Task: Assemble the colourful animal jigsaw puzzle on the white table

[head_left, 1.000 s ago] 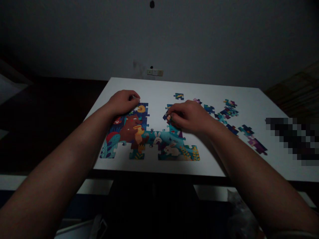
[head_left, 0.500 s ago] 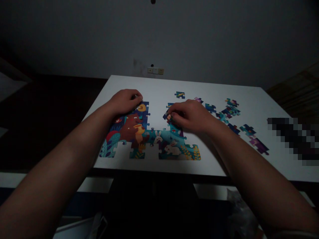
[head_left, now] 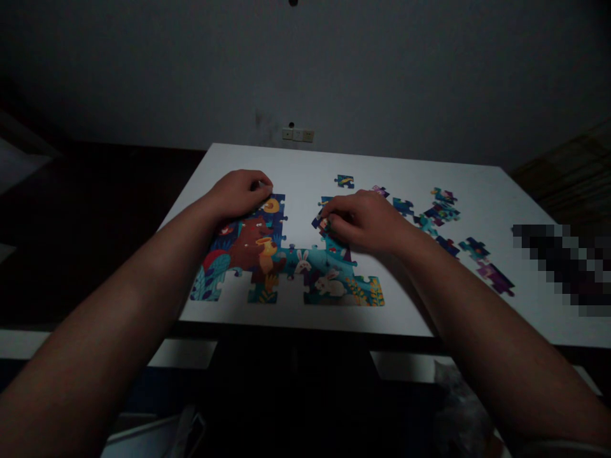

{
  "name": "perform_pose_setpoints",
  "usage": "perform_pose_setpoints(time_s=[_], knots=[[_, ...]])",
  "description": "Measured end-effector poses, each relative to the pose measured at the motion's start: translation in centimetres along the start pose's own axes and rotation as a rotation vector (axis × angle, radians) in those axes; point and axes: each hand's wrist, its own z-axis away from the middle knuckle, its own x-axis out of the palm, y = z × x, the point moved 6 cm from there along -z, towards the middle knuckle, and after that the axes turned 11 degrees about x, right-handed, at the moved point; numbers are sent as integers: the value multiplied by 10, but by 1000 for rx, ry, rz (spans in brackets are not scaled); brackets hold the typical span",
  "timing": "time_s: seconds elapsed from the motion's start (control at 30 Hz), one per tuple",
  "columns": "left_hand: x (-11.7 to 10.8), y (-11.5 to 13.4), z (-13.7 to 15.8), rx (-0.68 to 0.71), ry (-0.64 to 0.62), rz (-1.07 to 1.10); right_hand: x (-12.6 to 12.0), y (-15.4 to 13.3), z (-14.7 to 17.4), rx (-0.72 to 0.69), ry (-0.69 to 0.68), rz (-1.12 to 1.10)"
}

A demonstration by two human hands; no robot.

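Observation:
A partly joined jigsaw puzzle [head_left: 251, 245] lies on the white table, showing a brown bear, a yellow honey pot and white rabbits, with gaps at its top middle and lower edge. My left hand [head_left: 241, 193] rests on its upper left corner, fingers curled and thumb meeting forefinger; no piece shows between them. At the right part of the picture, my right hand [head_left: 365, 219] pinches a dark puzzle piece [head_left: 317, 220], held tilted over the joined pieces. Most of that piece is hidden by the fingers.
A single puzzle piece [head_left: 344, 181] lies beyond my right hand. Several loose pieces [head_left: 442, 213] are scattered to the right, some overlapping, with a purple piece [head_left: 496, 278] nearest me. A blurred-out dark object [head_left: 563, 267] sits at the right. Wall sockets [head_left: 298, 135] are behind the table [head_left: 305, 172].

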Motion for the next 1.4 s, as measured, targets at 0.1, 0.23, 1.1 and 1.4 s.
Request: perform_pose_setpoints(time_s=[0.1,0.23,1.1,1.4], knots=[[0,-1,0,-1,7,3,-1,-1,0,-6,4,8],[0,0,0,2,4,8,-1,0,0,5,7,5],[-1,4,1,23,-3,-29,1,-1,1,-29,-4,4],[-1,3,0,24,-8,-40,0,-3,1,-17,-16,15]])
